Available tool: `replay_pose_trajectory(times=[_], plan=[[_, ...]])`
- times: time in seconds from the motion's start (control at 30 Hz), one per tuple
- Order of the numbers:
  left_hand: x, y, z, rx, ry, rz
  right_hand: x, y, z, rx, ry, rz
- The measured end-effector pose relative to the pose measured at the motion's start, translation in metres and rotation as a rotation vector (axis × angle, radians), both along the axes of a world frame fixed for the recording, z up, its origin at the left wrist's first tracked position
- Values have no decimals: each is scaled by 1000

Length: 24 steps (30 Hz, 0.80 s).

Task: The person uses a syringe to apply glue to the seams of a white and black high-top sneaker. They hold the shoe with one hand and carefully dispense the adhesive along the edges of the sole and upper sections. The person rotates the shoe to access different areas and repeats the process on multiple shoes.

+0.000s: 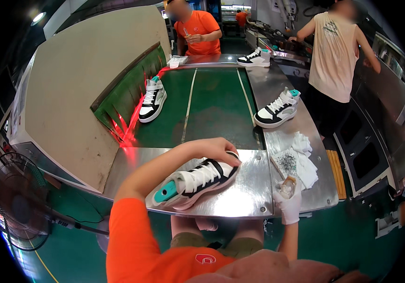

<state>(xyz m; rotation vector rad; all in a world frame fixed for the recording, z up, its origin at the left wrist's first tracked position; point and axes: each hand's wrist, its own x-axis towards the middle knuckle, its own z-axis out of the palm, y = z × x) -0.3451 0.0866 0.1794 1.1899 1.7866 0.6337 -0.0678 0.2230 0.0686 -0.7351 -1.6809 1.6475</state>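
A white and black high-top sneaker (195,181) with a teal inner heel lies over the metal edge in front of me, its toe pointing to the far right. My bare left hand (220,151) reaches over it and grips the toe, fingers bent around the front. To the right, my white-gloved right hand (288,206) is closed around a small, pale, cup-like container (287,187), whose contents I cannot make out. A thin stick (276,166), perhaps a brush handle, slants up from it. Beside that hand lie crumpled white cloths (303,158), one with dark specks.
A green conveyor belt (216,106) carries another sneaker (153,100) near a green flap with red light. Two more sneakers (278,109) (255,58) stand on the right metal rim. A fan (21,203) stands left. One person (197,33) faces me; another (334,52) stands right.
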Motion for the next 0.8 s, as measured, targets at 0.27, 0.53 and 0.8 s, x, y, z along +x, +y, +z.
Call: replay_pose_trajectory(times=[0.27, 0.53, 0.8], plan=[[56, -108, 82, 758, -85, 308, 5, 0, 7, -48, -3, 74], [78, -84, 41, 912, -207, 307, 29, 5, 40, -69, -112, 65], [73, -78, 32, 952, -89, 230, 32, -10, 91, -130, 106, 331]])
